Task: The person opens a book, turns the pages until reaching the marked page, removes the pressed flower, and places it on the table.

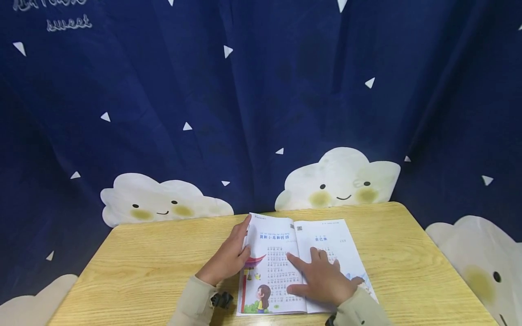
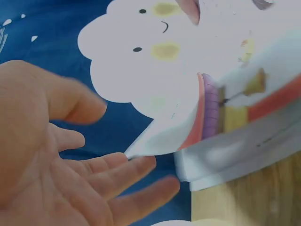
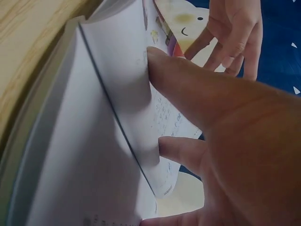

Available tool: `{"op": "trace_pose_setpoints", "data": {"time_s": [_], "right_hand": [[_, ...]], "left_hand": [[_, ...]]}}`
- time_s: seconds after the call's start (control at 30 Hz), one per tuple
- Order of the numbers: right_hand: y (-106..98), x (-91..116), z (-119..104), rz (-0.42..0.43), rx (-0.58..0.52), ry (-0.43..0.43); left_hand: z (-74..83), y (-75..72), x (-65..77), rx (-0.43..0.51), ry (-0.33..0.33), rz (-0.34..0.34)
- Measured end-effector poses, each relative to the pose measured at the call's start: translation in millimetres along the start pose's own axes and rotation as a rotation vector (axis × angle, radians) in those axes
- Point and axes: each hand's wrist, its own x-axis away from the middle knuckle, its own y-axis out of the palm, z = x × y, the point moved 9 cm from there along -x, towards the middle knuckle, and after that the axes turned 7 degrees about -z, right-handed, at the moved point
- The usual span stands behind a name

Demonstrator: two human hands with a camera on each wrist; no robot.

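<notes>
An open picture book point(image 1: 281, 228) lies on the table, with printed text and a drawing of a girl beside a red-roofed building on its left page point(image 1: 271, 271). My left hand point(image 1: 228, 253) is at that page's outer edge, its fingers extended along the paper. In the left wrist view, the fingers look straight and spread beneath a page corner. My right hand point(image 1: 324, 276) rests across the fold and the right page point(image 1: 326, 228), fingers spread and covering part of the text. The right wrist view shows its thumb and fingertips touching the paper near the fold.
The light wooden table point(image 1: 163, 253) extends on both sides of the book. Behind it hangs a dark blue curtain point(image 1: 253, 113) with white triangles and smiling clouds point(image 1: 338, 179). A dark band point(image 1: 222, 299) sits at my left wrist.
</notes>
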Motion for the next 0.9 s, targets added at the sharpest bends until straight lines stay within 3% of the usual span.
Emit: {"op": "trace_pose_setpoints", "data": {"time_s": [0.3,0.5,0.6,0.9], "right_hand": [[0,1,2,0.015,0.033,0.056],[1,1,1,0.004,0.048,0.059],[2,1,2,0.000,0.043,0.063],[3,-1,4,-0.007,0.040,0.066]], "left_hand": [[2.8,13.6,-0.2,-0.026,-0.033,-0.076],[2.5,45.3,5.8,-0.134,-0.040,-0.265],[1.6,57.8,8.1,-0.145,-0.059,-0.335],[0.9,73.4,8.5,-0.252,-0.119,-0.391]]}}
